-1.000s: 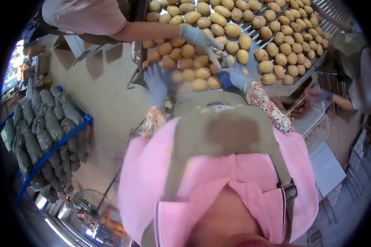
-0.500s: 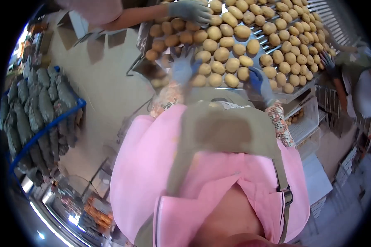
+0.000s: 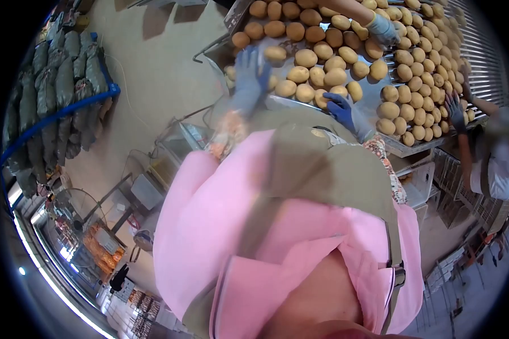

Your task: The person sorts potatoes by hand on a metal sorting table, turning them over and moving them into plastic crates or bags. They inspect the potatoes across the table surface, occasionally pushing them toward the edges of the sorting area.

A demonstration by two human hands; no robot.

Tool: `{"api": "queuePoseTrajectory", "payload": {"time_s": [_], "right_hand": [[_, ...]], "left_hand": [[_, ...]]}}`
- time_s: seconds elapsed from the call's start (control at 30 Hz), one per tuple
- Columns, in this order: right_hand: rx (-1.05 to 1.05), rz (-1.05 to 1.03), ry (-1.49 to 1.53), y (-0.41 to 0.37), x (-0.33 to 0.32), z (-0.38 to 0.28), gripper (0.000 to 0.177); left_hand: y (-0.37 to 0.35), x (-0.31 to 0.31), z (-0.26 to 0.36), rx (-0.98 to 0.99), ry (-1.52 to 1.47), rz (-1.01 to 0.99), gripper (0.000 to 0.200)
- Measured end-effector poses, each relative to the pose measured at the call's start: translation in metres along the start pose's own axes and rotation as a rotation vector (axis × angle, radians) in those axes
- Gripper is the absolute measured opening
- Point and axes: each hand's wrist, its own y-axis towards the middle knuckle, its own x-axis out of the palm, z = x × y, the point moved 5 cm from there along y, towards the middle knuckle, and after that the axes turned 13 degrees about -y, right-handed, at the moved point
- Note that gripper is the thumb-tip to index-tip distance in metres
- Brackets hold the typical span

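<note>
Many potatoes (image 3: 306, 58) lie spread over a metal sorting table (image 3: 369, 106) in front of me. My left hand (image 3: 250, 73), in a blue-grey glove, is at the table's left end with its fingers stretched out beside a few potatoes. Slightly blurred, it holds nothing that shows. My right hand (image 3: 342, 113), in a blue glove, is at the near edge. Its fingers are apart and point left, the tips right by the nearest potatoes. Bare metal shows just right of it, between two groups of potatoes.
A co-worker's gloved hand (image 3: 383, 31) reaches over the potatoes from the far side. Another person (image 3: 500, 150) stands at the right, a gloved hand (image 3: 453, 107) on the potatoes. Metal rollers (image 3: 483, 62) run beyond. Filled sacks (image 3: 62, 85) sit behind a blue rail (image 3: 56, 121) at left.
My view has turned, shifting the table rightward in it. The far co-worker's hand has moved right across the potatoes. My right hand's fingers now point left, close to the near potatoes.
</note>
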Motion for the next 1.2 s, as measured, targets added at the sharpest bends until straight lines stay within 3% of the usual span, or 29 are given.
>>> {"api": "queuePoseTrajectory", "payload": {"time_s": [0.03,0.1,0.13,0.2,0.27,0.3,0.37,0.4,0.43,0.5,0.53,0.57,0.6,0.63,0.7,0.73,0.8,0.83,0.9,0.93,1.03,1.1,1.2], "right_hand": [[-0.003,-0.002,-0.012,0.004,0.001,-0.013,0.045],[-0.131,-0.057,0.248,0.01,0.01,-0.043,0.045],[-0.112,-0.105,0.185,0.01,0.009,-0.074,0.044],[-0.193,-0.095,0.181,0.027,0.005,-0.073,0.044],[-0.394,-0.05,0.202,0.045,0.004,-0.054,0.04],[-0.394,-0.045,0.192,0.037,-0.006,-0.057,0.04],[-0.343,0.057,-0.151,0.01,-0.026,-0.058,0.036],[-0.394,0.078,-0.362,-0.001,-0.033,-0.051,0.033],[-0.39,0.071,-0.365,-0.008,-0.039,-0.035,0.033],[-0.071,0.096,-0.113,-0.013,-0.048,0.023,0.033],[-0.068,0.091,-0.119,-0.014,-0.049,0.045,0.033],[-0.032,0.037,0.112,-0.012,-0.046,0.067,0.031],[0.005,-0.017,0.343,-0.011,-0.043,0.07,0.03],[0.008,-0.021,0.339,-0.007,-0.04,0.071,0.03],[-0.281,0.05,-0.196,0.002,-0.027,0.019,0.028],[-0.788,0.288,-0.9,-0.007,-0.023,-0.035,0.029],[-0.375,0.057,-0.28,0.029,-0.012,-0.031,0.03],[-0.389,0.05,-0.192,0.037,-0.01,-0.037,0.031],[-0.19,-0.151,0.402,0.04,-0.003,-0.077,0.034],[-0.193,-0.152,0.392,0.044,-0.005,-0.08,0.034],[-0.09,-0.25,0.383,0.05,-0.002,-0.074,0.037],[-0.133,0.131,0.136,0.037,-0.029,-0.051,0.035],[-0.019,0.227,0.063,0.019,-0.056,0.005,0.033]], "left_hand": [[0.009,0.027,0.0,-0.116,0.044,-0.008,0.057],[0.023,0.063,0.025,0.014,-0.047,-0.069,0.058],[0.029,0.074,0.044,-0.018,-0.082,-0.139,0.06],[0.032,0.076,0.054,-0.05,-0.117,-0.206,0.061],[0.028,0.074,0.031,-0.254,0.05,-0.312,0.066],[0.023,0.067,0.018,-0.193,0.137,-0.389,0.069],[0.009,0.048,0.012,-0.072,0.366,-0.464,0.065],[0.002,0.044,0.001,-0.114,0.281,-0.412,0.064],[-0.007,0.041,-0.013,-0.156,0.197,-0.362,0.062],[-0.02,0.017,-0.022,-0.269,0.049,-0.269,0.056],[-0.026,0.013,-0.034,-0.35,0.005,-0.211,0.06],[-0.036,0.009,-0.05,-0.43,-0.038,-0.153,0.065],[-0.036,0.0,-0.051,-0.317,-0.031,-0.087,0.066],[-0.04,0.001,-0.052,-0.323,-0.033,-0.086,0.066],[-0.037,-0.012,-0.026,-0.248,0.126,-0.057,0.068],[-0.036,0.002,-0.028,-0.147,0.1,-0.053,0.067],[-0.026,0.024,-0.001,-0.094,0.035,-0.08,0.067],[-0.019,0.037,0.017,-0.04,-0.027,-0.104,0.067],[-0.01,0.052,0.049,-0.034,-0.128,-0.201,0.067],[-0.014,0.078,0.039,0.008,0.027,-0.29,0.07],[-0.008,0.069,0.036,0.004,0.036,-0.263,0.072],[-0.011,0.055,0.022,0.013,0.15,-0.357,0.072],[-0.016,0.028,-0.005,-0.008,0.214,-0.282,0.062]]}}
